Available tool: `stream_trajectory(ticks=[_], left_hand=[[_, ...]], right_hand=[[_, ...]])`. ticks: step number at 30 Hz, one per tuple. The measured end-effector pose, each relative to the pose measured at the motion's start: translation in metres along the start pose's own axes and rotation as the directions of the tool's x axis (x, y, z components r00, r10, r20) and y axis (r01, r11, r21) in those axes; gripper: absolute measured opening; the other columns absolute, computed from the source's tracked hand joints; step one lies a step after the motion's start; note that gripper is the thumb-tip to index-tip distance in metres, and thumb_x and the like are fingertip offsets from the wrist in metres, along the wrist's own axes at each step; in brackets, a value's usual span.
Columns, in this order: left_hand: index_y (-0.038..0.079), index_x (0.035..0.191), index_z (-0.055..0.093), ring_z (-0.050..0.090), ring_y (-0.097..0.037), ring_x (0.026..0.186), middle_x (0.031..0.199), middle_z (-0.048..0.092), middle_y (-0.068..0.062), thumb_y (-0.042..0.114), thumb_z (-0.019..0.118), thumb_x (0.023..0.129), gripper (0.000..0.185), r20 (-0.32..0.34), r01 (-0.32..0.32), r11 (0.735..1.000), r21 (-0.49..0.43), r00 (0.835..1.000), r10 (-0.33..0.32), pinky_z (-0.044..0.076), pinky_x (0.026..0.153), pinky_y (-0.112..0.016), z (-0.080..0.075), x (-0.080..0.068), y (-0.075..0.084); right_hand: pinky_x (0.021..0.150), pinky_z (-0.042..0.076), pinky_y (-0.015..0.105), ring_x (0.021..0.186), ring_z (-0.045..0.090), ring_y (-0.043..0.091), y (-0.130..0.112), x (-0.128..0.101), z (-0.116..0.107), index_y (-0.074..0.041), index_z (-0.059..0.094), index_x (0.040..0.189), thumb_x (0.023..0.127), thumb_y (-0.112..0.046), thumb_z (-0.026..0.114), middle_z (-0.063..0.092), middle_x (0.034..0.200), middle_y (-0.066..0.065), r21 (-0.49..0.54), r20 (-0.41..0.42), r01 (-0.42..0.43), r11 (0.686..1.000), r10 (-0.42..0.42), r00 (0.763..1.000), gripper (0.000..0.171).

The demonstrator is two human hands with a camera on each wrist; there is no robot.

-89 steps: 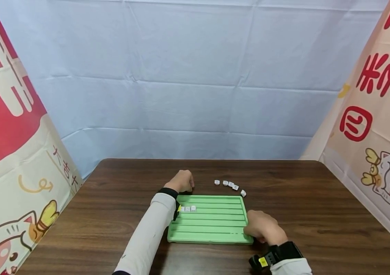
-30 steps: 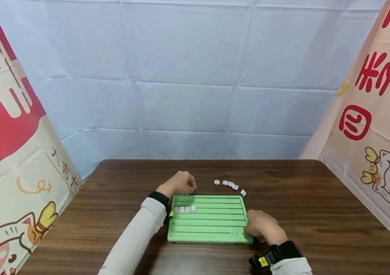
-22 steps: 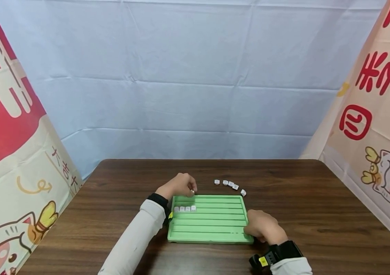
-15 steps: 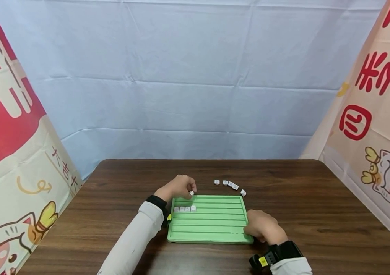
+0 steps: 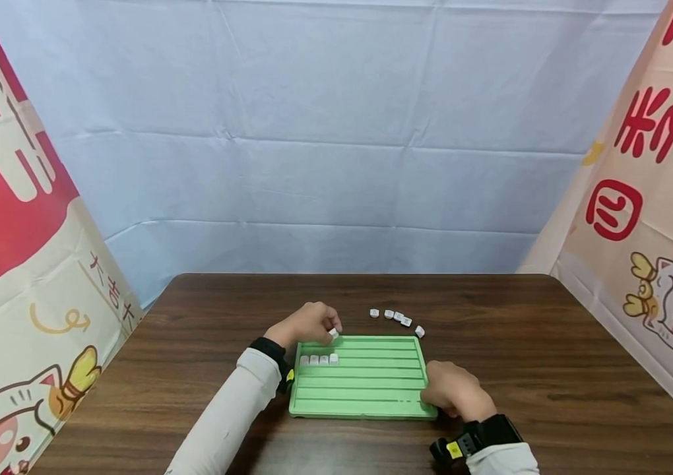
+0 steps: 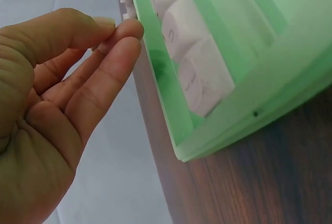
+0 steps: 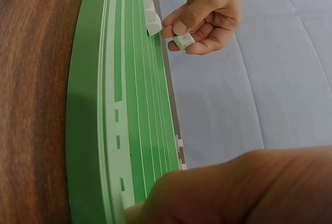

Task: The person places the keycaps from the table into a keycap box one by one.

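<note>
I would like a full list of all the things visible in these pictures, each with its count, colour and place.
Grooved plastic tray: one, green, on the table in front of the person.
Small square tiles in the tray: four, white, in a row at the left end of a far groove.
Loose small tiles: five, white, on the table beyond the tray's far right corner.
Held tile: one, white, pinched above the tray's far left part.
Wooden table: one, dark brown.
Backdrop cloth: one, pale blue, behind the table.
Printed banners: two, red and cream, at left and right.
Left hand: pinches the held tile.
Right hand: grips the tray's near right corner.
</note>
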State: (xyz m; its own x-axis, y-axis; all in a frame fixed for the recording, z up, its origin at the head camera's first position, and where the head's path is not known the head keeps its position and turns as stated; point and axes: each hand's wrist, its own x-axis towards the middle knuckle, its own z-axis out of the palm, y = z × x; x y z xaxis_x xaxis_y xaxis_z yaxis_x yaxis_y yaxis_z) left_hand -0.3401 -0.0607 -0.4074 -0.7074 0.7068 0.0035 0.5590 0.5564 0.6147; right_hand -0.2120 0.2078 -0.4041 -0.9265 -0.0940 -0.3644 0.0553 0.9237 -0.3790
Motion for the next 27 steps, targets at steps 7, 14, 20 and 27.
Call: stream_trajectory(ticks=[7,14,20,27], left_hand=[[0.007,0.088,0.062,0.052,-0.013,0.068,0.077,0.056,0.002,-0.003,0.070,0.079,0.016,-0.002,-0.020,1.000,-0.017,1.000,0.020,0.045,0.059,-0.028,0.002,0.001,0.003],[0.005,0.095,0.065,0.058,-0.013,0.079,0.085,0.060,0.002,0.000,0.068,0.082,0.014,-0.015,-0.052,0.999,0.005,0.999,0.052,0.049,0.065,-0.026,0.004,0.000,0.006],[0.004,0.096,0.068,0.059,-0.011,0.080,0.086,0.062,0.002,0.002,0.067,0.084,0.012,-0.015,-0.088,0.996,0.011,0.996,0.088,0.049,0.068,-0.025,0.007,-0.002,0.007],[0.005,0.094,0.069,0.053,-0.010,0.074,0.083,0.056,0.005,0.004,0.068,0.083,0.011,-0.056,-0.087,0.995,0.056,0.994,0.090,0.047,0.065,-0.025,0.011,-0.004,0.006]], right_hand=[[0.040,0.024,0.025,0.038,0.033,0.014,-0.001,-0.001,0.000,-0.008,0.051,0.062,0.078,0.001,0.052,0.039,0.046,0.004,0.002,-0.009,0.002,1.000,-0.002,1.000,0.018],[0.041,0.024,0.026,0.039,0.032,0.015,-0.001,-0.001,-0.001,-0.007,0.052,0.065,0.079,0.001,0.052,0.039,0.047,0.004,0.011,0.001,0.003,1.000,-0.003,1.000,0.016],[0.040,0.024,0.026,0.038,0.032,0.014,0.000,0.000,0.000,-0.008,0.050,0.063,0.079,0.001,0.052,0.039,0.046,0.004,0.009,-0.001,0.005,1.000,-0.005,1.000,0.018],[0.040,0.025,0.025,0.038,0.033,0.014,-0.001,-0.001,0.000,-0.006,0.052,0.065,0.079,0.001,0.052,0.040,0.046,0.005,0.012,-0.003,0.003,1.000,-0.003,1.000,0.015]])
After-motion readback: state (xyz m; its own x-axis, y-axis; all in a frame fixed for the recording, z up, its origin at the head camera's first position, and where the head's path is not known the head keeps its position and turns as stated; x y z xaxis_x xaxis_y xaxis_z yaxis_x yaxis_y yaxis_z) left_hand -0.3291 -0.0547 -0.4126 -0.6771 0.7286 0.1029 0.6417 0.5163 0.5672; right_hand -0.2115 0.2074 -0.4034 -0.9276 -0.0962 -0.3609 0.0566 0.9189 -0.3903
